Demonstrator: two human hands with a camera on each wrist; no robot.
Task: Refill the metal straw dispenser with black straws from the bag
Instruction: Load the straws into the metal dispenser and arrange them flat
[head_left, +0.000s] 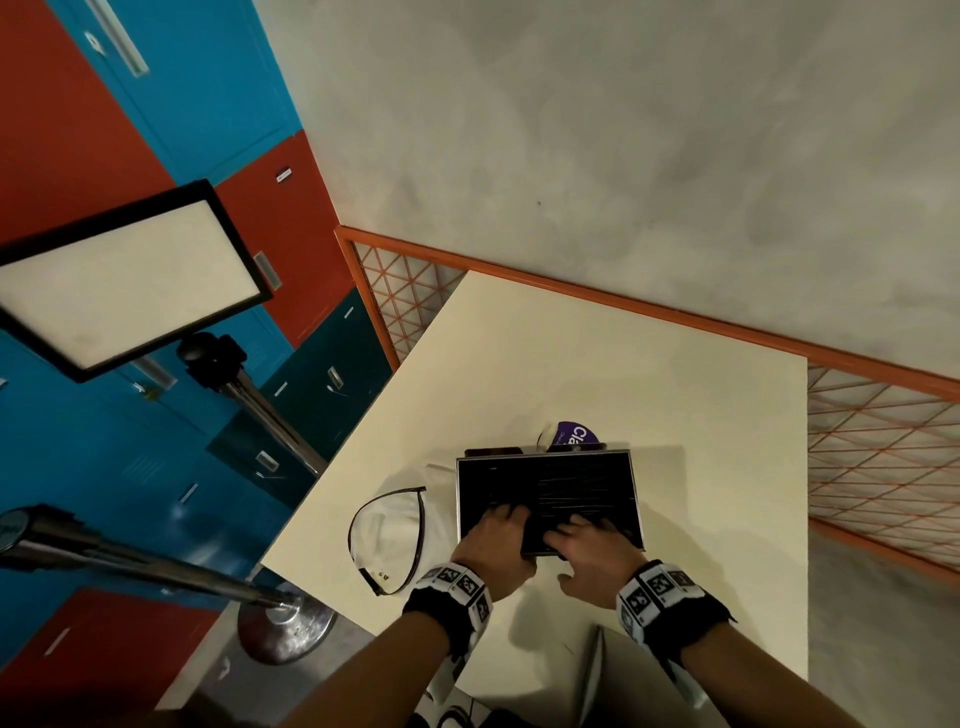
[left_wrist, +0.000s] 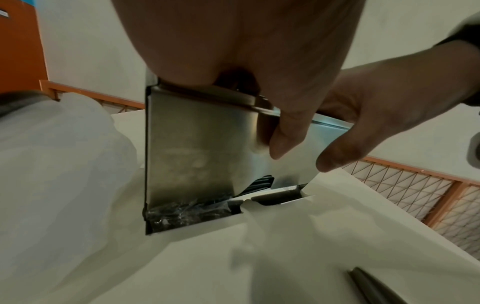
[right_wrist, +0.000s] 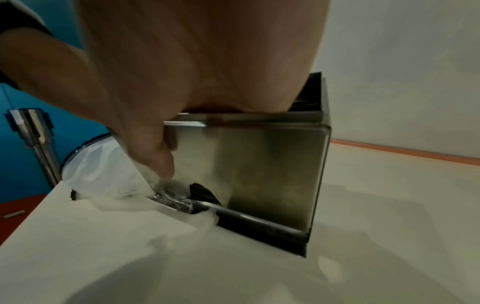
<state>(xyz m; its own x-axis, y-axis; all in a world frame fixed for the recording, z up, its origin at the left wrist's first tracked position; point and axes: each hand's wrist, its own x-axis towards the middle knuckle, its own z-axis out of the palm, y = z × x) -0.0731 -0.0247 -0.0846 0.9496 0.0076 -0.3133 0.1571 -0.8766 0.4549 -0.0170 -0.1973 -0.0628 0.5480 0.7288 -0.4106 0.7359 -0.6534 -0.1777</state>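
Note:
The metal straw dispenser (head_left: 636, 499) stands open-topped on the cream table (head_left: 571, 364), packed with black straws (head_left: 566, 483). My left hand (head_left: 498, 530) and right hand (head_left: 587, 540) both reach over its near rim, fingers laid on the straws. Both thumbs hang outside the front wall (left_wrist: 194, 144): the left thumb (left_wrist: 285, 139) close to the metal, the right thumb (left_wrist: 335, 162) apart from it. A few straws (right_wrist: 202, 193) show in the bottom slot. The limp white bag (head_left: 389, 530) lies left of the dispenser. Crumpled clear wrap (left_wrist: 187, 211) sits at the dispenser's base.
A purple-labelled item (head_left: 576, 436) lies behind the dispenser. An orange mesh rail (head_left: 883, 467) borders the table's far and right sides. A light panel (head_left: 124, 275) and a steel post (head_left: 130, 561) stand to the left. A grey flat object (head_left: 597, 670) lies at the near edge.

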